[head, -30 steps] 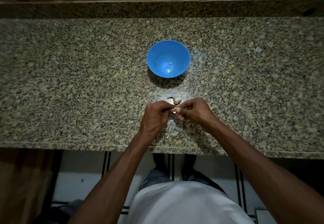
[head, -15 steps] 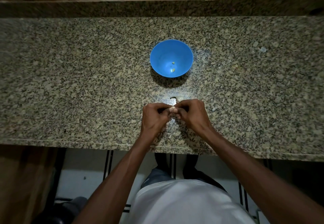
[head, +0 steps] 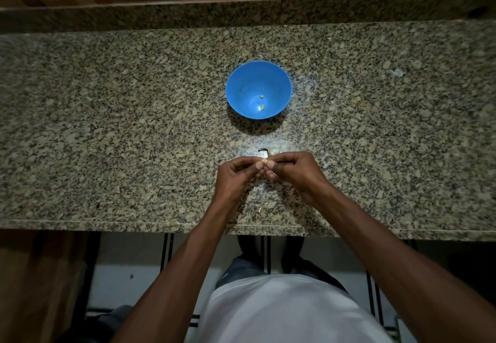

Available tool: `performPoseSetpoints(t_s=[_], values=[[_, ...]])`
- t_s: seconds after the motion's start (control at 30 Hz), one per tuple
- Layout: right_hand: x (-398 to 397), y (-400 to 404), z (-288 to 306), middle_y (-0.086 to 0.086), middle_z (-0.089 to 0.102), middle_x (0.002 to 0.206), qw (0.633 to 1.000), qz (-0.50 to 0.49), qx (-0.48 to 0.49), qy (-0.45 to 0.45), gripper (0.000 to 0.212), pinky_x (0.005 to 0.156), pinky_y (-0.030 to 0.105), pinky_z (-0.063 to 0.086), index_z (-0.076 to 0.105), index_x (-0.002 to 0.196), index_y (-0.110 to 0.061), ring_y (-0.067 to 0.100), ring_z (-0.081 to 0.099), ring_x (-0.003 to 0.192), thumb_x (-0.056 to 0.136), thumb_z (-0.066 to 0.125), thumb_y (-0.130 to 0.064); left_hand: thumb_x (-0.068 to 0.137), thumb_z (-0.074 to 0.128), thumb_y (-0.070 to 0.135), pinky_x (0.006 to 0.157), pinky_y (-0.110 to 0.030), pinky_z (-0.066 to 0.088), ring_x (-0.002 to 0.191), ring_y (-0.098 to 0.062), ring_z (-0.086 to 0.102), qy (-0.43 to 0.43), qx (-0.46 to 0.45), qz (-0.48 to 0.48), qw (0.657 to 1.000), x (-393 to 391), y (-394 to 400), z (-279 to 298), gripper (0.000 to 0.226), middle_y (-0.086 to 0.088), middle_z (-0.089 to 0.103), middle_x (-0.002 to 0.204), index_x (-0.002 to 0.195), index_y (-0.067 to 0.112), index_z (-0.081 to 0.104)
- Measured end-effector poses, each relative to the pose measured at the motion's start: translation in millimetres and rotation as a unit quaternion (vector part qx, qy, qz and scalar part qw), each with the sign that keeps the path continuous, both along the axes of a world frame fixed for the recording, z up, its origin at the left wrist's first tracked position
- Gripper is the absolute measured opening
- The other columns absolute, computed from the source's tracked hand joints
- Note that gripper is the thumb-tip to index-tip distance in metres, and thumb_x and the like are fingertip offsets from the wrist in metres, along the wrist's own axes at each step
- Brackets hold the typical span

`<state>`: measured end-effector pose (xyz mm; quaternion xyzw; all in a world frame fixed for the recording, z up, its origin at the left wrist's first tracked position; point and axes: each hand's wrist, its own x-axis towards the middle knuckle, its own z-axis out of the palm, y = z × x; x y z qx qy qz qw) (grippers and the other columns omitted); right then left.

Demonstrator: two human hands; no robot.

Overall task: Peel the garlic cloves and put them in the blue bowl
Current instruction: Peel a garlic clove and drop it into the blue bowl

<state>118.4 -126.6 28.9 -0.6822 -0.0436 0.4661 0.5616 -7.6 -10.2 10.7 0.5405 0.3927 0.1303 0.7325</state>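
No writing shows. Both hands, left hand (head: 236, 173) and right hand (head: 292, 170), pinch a small pale garlic clove (head: 264, 162), mostly hidden by fingertips, above the speckled granite table (head: 107, 127); the round blue plastic bowl (head: 243, 87) stands well beyond, holding two tiny pieces.

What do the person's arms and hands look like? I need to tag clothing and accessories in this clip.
Both forearms are bare to the frame edge, with no sleeves showing. The left hand and right hand wear no gloves; no rings, watch or bracelets are visible. A white shirt covers the torso.
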Motion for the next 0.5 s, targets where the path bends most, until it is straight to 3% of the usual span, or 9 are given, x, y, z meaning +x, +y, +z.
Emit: performPoseSetpoints(t_s=[0.13,0.33,0.5], values=[[-3,-3,0,0.017,0.080,0.089,0.999,-0.017,0.019,0.037,0.008,0.073,0.027,0.064,0.078,0.097,0.002,0.023,0.079,0.082,0.089,0.078,0.003,0.089,0.079,0.004,0.080,-0.025,0.059,0.093,-0.019,0.078,0.011,0.017,-0.010,1.000,-3,-2,0,0.015,-0.010,0.080,0.095,0.103,-0.003,0.077],[-2,-8,-5,0.020,0.079,0.098,0.999,0.023,0.030,-0.011,0.020,0.083,0.033,0.065,0.077,0.109,0.005,0.028,0.079,0.090,0.091,0.078,-0.002,0.092,0.080,0.014,0.087,-0.032,0.062,0.096,-0.024,0.078,0.023,0.063,-0.057,0.996,-6,5,-2,0.018,-0.010,0.080,0.099,0.105,0.001,0.078],[-8,-9,-10,0.020,0.079,0.099,0.999,0.034,0.034,-0.020,0.021,0.080,0.028,0.063,0.077,0.113,0.005,0.020,0.075,0.085,0.094,0.075,-0.003,0.095,0.077,0.021,0.087,-0.039,0.063,0.093,-0.022,0.077,0.049,0.104,-0.056,0.992,-9,2,-7,0.013,-0.005,0.080,0.094,0.100,0.009,0.079]])
